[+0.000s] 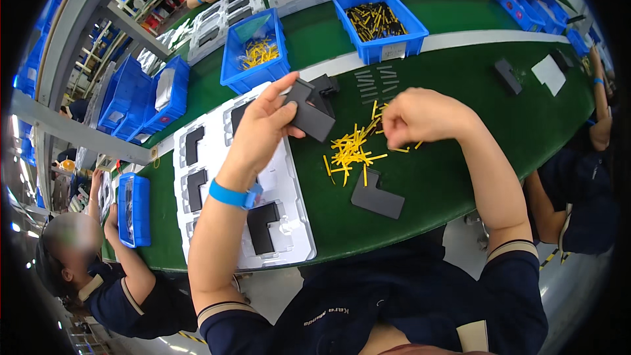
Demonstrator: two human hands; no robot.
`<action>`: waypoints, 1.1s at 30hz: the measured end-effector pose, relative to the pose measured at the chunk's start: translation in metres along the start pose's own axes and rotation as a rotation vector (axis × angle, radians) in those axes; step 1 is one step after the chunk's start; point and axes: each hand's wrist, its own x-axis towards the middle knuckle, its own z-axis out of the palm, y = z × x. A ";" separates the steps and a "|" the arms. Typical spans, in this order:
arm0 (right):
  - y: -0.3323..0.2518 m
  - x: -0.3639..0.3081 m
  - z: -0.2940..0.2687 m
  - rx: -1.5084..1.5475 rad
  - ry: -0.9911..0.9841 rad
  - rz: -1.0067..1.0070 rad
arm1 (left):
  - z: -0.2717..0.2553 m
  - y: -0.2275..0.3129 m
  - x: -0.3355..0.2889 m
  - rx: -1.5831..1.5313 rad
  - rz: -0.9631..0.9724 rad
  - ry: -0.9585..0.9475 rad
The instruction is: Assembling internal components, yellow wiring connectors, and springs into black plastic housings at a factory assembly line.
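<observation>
My left hand point(259, 128) is closed on a dark grey L-shaped plastic part point(314, 120), holding it tilted above the green table. Over the right side of a loose pile of yellow strips point(351, 150), my right hand point(420, 118) is curled with its fingertips pinched together. What those fingers hold, if anything, is hidden. A similar L-shaped part point(378, 198) lies between the pile and the near table edge. Just behind the held part sits another black piece point(325, 83), partly covered. Short dark strips point(378, 83) lie in rows beyond the pile.
A white moulded tray point(289, 174) with black L-shaped parts lies under my left forearm. Blue bins of yellow strips point(227, 69) and dark-and-yellow strips point(417, 38) stand behind. A dark block point(507, 77) and white paper point(549, 74) lie right. Co-workers sit on both sides and opposite.
</observation>
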 end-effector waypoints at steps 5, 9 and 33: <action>-0.009 -0.008 0.015 -0.283 -0.056 0.044 | -0.011 -0.001 0.025 0.310 0.004 0.130; 0.002 -0.007 0.017 -0.169 0.092 -0.054 | -0.010 -0.009 0.043 0.347 -0.040 0.184; -0.019 0.013 0.035 0.490 0.406 -0.236 | 0.037 -0.026 -0.027 0.716 0.401 0.044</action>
